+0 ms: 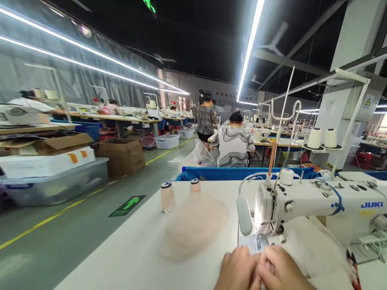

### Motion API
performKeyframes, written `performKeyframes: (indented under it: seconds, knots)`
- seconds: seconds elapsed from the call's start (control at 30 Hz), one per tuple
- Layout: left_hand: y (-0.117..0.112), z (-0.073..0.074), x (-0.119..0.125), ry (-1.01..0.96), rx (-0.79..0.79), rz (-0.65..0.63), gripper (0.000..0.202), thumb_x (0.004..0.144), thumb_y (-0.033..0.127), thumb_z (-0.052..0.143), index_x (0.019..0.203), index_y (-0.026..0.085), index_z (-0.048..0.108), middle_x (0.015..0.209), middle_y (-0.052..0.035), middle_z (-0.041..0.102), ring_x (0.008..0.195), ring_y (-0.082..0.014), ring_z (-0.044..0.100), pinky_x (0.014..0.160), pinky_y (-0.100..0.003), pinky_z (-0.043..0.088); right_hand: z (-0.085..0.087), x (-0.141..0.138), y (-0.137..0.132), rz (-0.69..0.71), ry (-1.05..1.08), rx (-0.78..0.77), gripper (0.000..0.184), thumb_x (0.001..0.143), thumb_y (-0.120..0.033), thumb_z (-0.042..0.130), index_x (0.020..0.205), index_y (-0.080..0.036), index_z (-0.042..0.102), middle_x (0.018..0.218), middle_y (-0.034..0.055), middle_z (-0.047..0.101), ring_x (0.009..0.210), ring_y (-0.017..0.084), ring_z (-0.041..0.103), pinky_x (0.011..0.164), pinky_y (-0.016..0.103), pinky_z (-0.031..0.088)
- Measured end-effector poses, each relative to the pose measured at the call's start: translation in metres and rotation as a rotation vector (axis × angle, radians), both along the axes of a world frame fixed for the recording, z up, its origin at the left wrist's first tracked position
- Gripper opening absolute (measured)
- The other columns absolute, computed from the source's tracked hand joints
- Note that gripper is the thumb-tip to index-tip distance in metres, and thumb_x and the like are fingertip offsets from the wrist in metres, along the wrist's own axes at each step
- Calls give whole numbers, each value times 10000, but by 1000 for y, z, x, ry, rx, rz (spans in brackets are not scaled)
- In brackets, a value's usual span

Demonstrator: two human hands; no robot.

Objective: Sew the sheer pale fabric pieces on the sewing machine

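Observation:
My left hand (237,269) and my right hand (282,270) rest side by side at the front of the white sewing table (127,249), fingers curled and pressed down on pale fabric (314,249) just in front of the needle plate (256,242). The white JUKI sewing machine (320,205) stands directly behind them, its head over the plate. To the left lies a blurred heap of pink fabric (193,227), with two pink thread spools (167,196) behind it.
A blue bin edge (229,173) runs behind the table. Two white thread cones (322,138) sit on a stand at right. A seated person (232,143) and a standing person (206,119) are ahead. Cardboard boxes (121,155) and a plastic tub (54,181) line the aisle at left.

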State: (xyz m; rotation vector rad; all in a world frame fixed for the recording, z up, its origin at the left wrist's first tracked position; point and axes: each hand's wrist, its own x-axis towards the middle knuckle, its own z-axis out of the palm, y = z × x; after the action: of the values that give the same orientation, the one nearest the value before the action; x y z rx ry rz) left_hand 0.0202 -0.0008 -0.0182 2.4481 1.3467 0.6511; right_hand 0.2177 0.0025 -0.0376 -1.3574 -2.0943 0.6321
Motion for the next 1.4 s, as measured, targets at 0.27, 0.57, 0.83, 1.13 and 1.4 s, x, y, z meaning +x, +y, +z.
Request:
performKeyframes:
  seconds: [0.27,0.57,0.83,1.13,1.4]
  knots:
    - [6,-3,-5,-77,444,-281,299,987,14,467,896,231,651,870,-17,711,805,-229,609,789,-365,415,19,1,1,-76,-136,112,125,918,-132,613,856,-229,564,881,26,646,813,210,600,713,303,423]
    - [5,4,-9,-106,456,-324,321,1005,26,451,937,218,699,923,-18,760,769,-217,661,737,-374,445,19,17,-17,29,-198,346,208,998,-118,566,1156,-210,665,1017,75,687,884,244,622,762,340,502]
    - [4,-17,-10,-118,527,-228,375,992,34,411,1059,244,715,1022,-64,745,803,-247,640,714,-397,404,19,18,-14,114,-255,393,264,956,-26,576,1079,-222,703,1017,67,676,865,228,609,735,322,513]
    - [7,-11,-10,-45,580,-207,368,1033,75,416,1181,244,708,1145,-84,787,917,-267,702,754,-404,442,15,19,-9,16,-351,457,282,951,-55,607,1139,-217,741,1069,109,715,957,282,621,769,364,533]
    - [11,-19,-5,5,593,-161,413,1096,140,359,1177,246,749,1206,-80,806,1005,-297,722,783,-424,461,22,18,-6,-44,-394,411,247,921,-80,633,1096,-205,756,1052,127,716,925,292,630,740,374,544]
